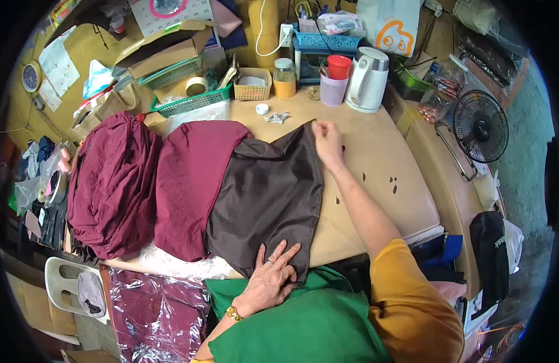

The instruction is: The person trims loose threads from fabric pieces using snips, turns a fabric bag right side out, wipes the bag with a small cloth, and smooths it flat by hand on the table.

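A black cloth piece [267, 193] lies spread on the tan table, joined to or overlapping a maroon cloth [191, 181] on its left; I cannot tell which. My left hand [272, 275] rests flat on the black cloth's near edge, fingers spread, a gold watch at the wrist. At the far right corner of that cloth, my right hand [328, 142] pinches the edge with closed fingers. A big heap of maroon fabric [113, 187] sits farther left. Loose threads show on the black cloth's right side.
At the table's back stand a white kettle [369, 81], a purple cup [334, 91], a jar [285, 78] and a green basket [191, 103]. A black fan [481, 127] is at right. Plastic-wrapped maroon fabric [158, 314] lies below the near edge, by a white chair [64, 281].
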A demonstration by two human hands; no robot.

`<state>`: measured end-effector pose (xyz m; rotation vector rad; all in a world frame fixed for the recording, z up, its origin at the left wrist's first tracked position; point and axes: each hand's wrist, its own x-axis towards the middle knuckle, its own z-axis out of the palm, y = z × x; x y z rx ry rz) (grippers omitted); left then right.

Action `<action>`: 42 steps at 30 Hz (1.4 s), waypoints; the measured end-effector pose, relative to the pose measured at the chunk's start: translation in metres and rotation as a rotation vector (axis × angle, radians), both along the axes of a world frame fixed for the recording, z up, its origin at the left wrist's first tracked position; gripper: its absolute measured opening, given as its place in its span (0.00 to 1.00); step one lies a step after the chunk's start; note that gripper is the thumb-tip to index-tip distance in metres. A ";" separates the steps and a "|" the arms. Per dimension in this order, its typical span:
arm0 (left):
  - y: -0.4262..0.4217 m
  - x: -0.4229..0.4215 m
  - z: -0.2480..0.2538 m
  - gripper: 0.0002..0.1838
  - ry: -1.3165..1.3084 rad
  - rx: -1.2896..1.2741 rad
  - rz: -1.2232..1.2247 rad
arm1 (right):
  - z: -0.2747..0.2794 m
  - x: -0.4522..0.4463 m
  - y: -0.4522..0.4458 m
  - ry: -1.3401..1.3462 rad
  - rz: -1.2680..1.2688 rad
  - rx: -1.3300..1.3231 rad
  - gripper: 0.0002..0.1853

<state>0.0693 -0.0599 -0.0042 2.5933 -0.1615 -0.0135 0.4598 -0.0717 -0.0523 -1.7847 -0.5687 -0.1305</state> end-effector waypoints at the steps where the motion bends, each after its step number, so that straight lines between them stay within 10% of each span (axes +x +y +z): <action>1: 0.000 0.001 0.003 0.11 -0.002 0.009 -0.005 | 0.023 -0.010 -0.014 -0.006 -0.006 0.072 0.19; 7: 0.019 0.027 0.035 0.14 -0.020 -0.468 0.150 | 0.086 -0.104 -0.095 -0.012 0.244 -0.159 0.13; 12: 0.023 0.070 -0.003 0.32 -0.213 0.109 0.272 | 0.048 -0.158 -0.132 -0.535 0.336 -0.503 0.14; 18: 0.026 0.074 -0.012 0.40 -0.129 0.283 0.320 | 0.088 -0.153 -0.209 0.075 0.517 -0.953 0.12; 20: 0.026 0.073 -0.011 0.41 -0.124 0.282 0.319 | 0.104 -0.145 -0.229 0.425 1.215 -0.886 0.12; 27: 0.023 0.067 -0.012 0.41 -0.115 0.301 0.291 | 0.039 -0.109 -0.158 -0.473 0.063 -0.782 0.18; 31: 0.018 0.063 0.014 0.39 0.075 0.271 0.298 | 0.031 -0.108 -0.101 -0.490 0.141 -0.814 0.20; 34: 0.011 0.089 0.026 0.37 -0.087 0.153 0.285 | 0.019 -0.108 -0.089 -0.452 0.252 -0.698 0.13; 36: 0.005 0.115 0.023 0.39 -0.247 0.138 0.259 | 0.013 -0.102 -0.093 0.324 0.532 -0.279 0.08; 42: 0.016 0.128 -0.023 0.43 -0.133 0.310 0.307 | 0.037 -0.112 -0.141 0.568 0.400 -0.110 0.07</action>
